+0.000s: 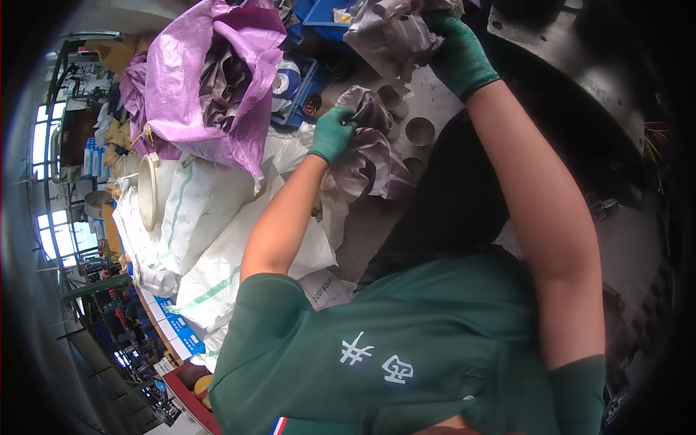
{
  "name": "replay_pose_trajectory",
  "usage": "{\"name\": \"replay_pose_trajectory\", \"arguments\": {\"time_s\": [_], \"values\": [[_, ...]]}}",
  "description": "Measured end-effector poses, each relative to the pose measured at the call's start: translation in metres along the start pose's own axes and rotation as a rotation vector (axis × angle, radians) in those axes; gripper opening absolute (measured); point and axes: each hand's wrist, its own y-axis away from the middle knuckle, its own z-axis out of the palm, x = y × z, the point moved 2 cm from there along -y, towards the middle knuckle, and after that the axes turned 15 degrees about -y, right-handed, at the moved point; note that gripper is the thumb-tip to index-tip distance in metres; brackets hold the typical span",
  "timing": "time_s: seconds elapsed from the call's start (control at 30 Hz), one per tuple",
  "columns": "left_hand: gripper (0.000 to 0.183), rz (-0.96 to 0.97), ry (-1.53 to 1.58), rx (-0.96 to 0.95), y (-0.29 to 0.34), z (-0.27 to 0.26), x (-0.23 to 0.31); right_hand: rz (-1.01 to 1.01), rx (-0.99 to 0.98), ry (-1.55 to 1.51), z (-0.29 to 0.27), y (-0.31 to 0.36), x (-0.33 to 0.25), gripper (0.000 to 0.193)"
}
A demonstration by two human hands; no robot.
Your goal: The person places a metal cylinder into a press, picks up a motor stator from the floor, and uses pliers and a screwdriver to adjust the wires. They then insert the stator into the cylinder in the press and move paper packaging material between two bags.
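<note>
My left hand (333,135), in a green glove, is closed on a piece of crumpled grey-brown paper (373,163) that hangs low near the floor. Higher and to the right, my right hand (464,59), gloved the same way, has its fingers closed on another crumpled sheet, a lighter grey-brown wrapping paper (395,36); part of its grip is hidden behind the paper. Just right of the left hand's paper, several round metal cylinders stand on the floor, among them one open-topped metal cylinder (420,131).
A purple woven sack (177,80) with crumpled paper in its mouth rests at left on white woven sacks (210,210). Behind it are blue plastic bins (308,98). A dark metal machine table (565,65) stands at far right. Blue-and-white boxes (181,330) lie lower left.
</note>
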Motion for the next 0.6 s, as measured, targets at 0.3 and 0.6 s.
{"name": "replay_pose_trajectory", "arguments": {"time_s": [0.3, 0.6], "values": [[0.026, 0.056, 0.11, 0.166, -0.033, 0.034, 0.002, -0.018, 0.038, 0.093, 0.027, 0.009, -0.006, 0.027], [0.045, 0.12, 1.627, -0.188, -0.088, -0.042, 0.079, 0.635, -0.297, 0.083, 0.06, 0.03, 0.024, 0.043]]}}
